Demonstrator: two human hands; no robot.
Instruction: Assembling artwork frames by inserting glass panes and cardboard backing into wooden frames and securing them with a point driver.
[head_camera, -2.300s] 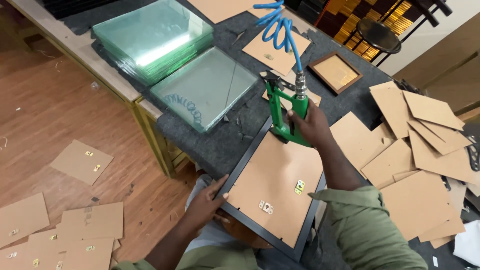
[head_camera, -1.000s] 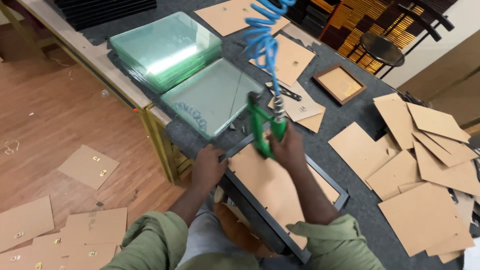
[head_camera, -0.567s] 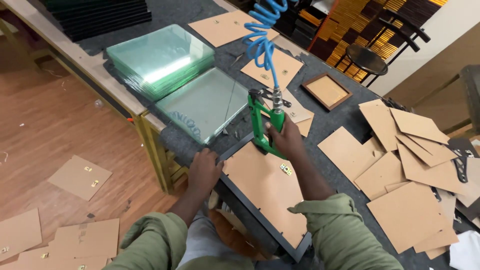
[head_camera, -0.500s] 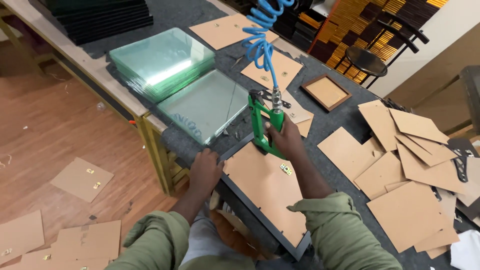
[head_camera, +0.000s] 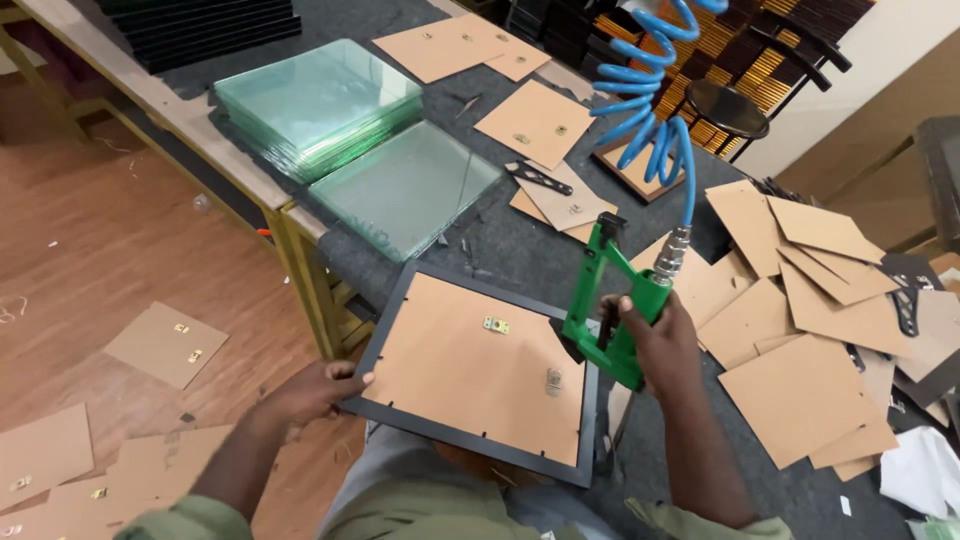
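Observation:
A dark picture frame (head_camera: 470, 285) with a brown backing board (head_camera: 460, 360) lies face down at the table's near edge, partly over my lap. My left hand (head_camera: 315, 390) grips its lower left corner. My right hand (head_camera: 655, 335) is closed on a green pneumatic tacker gun (head_camera: 605, 300), held upright with its nose at the frame's right edge. A coiled blue air hose (head_camera: 655, 110) rises from the gun toward the top of the view.
Stacks of glass panes (head_camera: 320, 100) and a single pane (head_camera: 410, 185) lie on the grey table (head_camera: 500, 240) beyond the frame. Several brown backing boards (head_camera: 800, 300) are piled to the right. More boards (head_camera: 165, 345) litter the wooden floor at left.
The frame has been turned and laid flatter toward me. The gun moved from the frame's top edge to its right edge. My left hand shifted to the lower left corner.

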